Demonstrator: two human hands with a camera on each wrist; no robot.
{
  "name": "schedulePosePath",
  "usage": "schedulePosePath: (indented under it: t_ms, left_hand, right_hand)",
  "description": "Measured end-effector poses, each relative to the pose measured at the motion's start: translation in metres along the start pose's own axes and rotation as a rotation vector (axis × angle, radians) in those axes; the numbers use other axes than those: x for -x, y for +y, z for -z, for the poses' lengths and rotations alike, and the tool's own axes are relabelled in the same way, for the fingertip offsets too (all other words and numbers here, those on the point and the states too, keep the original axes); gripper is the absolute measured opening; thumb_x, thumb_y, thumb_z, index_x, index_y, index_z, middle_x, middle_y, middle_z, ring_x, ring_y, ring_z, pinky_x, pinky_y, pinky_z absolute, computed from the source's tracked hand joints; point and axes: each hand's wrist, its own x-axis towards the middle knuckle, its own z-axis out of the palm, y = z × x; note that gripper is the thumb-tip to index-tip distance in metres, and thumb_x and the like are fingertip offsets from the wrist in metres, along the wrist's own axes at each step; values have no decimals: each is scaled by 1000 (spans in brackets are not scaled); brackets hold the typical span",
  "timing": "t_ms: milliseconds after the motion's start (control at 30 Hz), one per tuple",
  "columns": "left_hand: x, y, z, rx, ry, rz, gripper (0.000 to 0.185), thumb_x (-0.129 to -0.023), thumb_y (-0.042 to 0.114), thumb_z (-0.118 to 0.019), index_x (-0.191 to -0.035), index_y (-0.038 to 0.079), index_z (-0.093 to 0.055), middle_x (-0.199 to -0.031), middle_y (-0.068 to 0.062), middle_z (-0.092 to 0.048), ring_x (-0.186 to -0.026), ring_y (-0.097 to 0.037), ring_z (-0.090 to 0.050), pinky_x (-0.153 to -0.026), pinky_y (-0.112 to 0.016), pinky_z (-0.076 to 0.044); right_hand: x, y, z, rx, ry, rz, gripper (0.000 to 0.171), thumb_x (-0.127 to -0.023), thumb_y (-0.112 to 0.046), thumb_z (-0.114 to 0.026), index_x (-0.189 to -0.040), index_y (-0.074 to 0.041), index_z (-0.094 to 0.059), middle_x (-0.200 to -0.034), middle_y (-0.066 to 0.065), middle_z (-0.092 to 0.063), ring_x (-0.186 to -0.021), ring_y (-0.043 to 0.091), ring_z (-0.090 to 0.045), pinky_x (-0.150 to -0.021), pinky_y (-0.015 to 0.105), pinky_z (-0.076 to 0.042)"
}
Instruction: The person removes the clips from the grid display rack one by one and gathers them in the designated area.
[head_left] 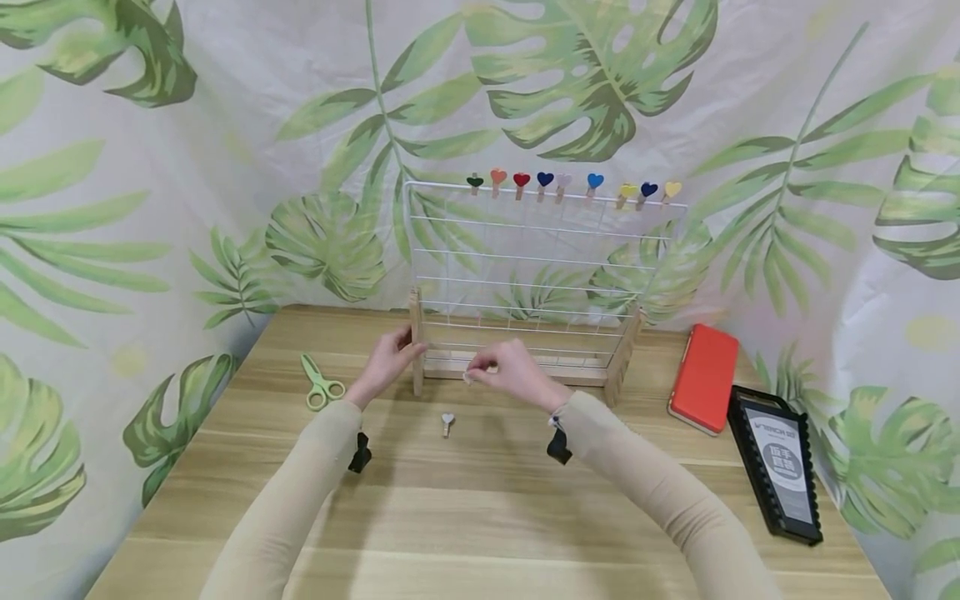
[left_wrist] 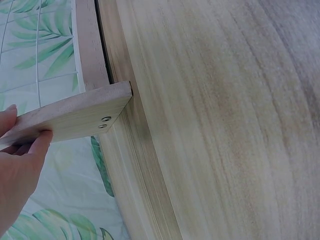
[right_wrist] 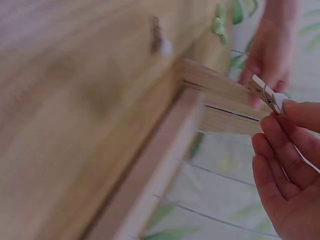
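Lightly, the right hand (head_left: 517, 373) pinches a small wooden clothespin (right_wrist: 264, 93) by its white heart, thumb against forefinger, with the other fingers loosely bent; the clothespin is in the air in front of the rack's lower bars. The left hand (head_left: 386, 367) grips the left wooden upright (left_wrist: 82, 114) of the rack, thumb on one side and fingertips on the other. Between the two uprights stands a white wire grid (head_left: 442, 185), and along its top edge sit nine heart clips (head_left: 521, 180): dark green, coral, red, navy, lilac, blue, yellow, navy and pale yellow, with a wider gap either side of the blue one. Nearer the person, a second white-heart clothespin (head_left: 447, 424) lies on the desk (head_left: 465, 517). Green scissors (head_left: 318, 382) lie left of the left hand. Well to the right are a red case (head_left: 705, 379) and, just beside it, a black tray (head_left: 777, 467) with a grey label. Behind everything hangs a leaf-printed cloth (head_left: 240, 192).
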Motion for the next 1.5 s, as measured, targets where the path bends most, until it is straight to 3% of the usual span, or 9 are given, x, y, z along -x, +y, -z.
schedulePosePath:
  t_ms: [200, 267, 467, 567, 800, 1133, 1400, 1500]
  left_hand:
    - [-1, -2, 0, 11, -8, 9, 50, -102, 9, -54, -144, -15, -39, -143, -36, -47, -140, -47, -41, -115, -53, -40]
    - [-2, -5, -1, 12, -9, 10, 51, -102, 8, -53, -144, -15, -37, -144, -36, -45, -140, -47, -40, -115, -54, -40]
    - [-15, -31, -4, 19, 15, 3, 51, -102, 11, -53, -145, -13, -37, -144, -35, -46, -139, -46, -42, -114, -55, -40]
    - [-18, -38, -5, 18, 25, -1, 50, -102, 13, -54, -144, -11, -41, -143, -33, -49, -138, -44, -45, -113, -54, -43]
    - [-17, -38, -5, 23, 26, -9, 49, -101, 13, -56, -143, -10, -43, -142, -32, -51, -138, -42, -47, -113, -53, -43]
    - [-18, -37, -5, 18, 26, -5, 51, -102, 10, -53, -145, -12, -38, -146, -34, -45, -141, -43, -42, -116, -53, -40]
    - [-18, -34, -5, 18, 21, 1, 52, -102, 9, -53, -146, -13, -36, -147, -35, -43, -141, -45, -40, -116, -54, -39]
    - [-14, -24, -3, 16, 10, 3, 51, -102, 6, -52, -145, -15, -35, -146, -37, -42, -141, -47, -39, -115, -55, -38]
  right_hand:
    - [15, 18, -39, -58, -114, -125, 13, -93, -18, -70, -90, -7, -78, -81, 4, -77, -58, 0, -53, -52, 12, -44]
    - [18, 22, -49, -70, -125, -133, 13, -93, -15, -70, -89, -6, -78, -81, 6, -77, -56, -1, -51, -51, 12, -43]
    - [23, 30, -65, -93, -124, -162, 12, -92, -13, -70, -87, -6, -79, -81, 6, -78, -59, -2, -55, -53, 12, -46]
    - [23, 33, -69, -104, -123, -190, 12, -92, -14, -70, -87, -8, -79, -82, 4, -78, -60, -2, -55, -55, 12, -46]
    - [21, 37, -76, -86, -148, -251, 13, -92, -20, -70, -88, -11, -79, -84, 2, -78, -57, -1, -51, -54, 12, -41]
    - [18, 39, -78, -101, -170, -242, 15, -93, -18, -70, -85, -10, -79, -77, 2, -77, -50, 0, -41, -49, 12, -32]
    - [16, 38, -76, -85, -199, -270, 11, -91, -19, -72, -90, -12, -80, -88, 2, -79, -62, -1, -51, -56, 11, -39]
    - [16, 38, -75, -91, -204, -268, 9, -91, -17, -72, -89, -12, -80, -88, 2, -79, -64, -1, -53, -58, 11, -41]
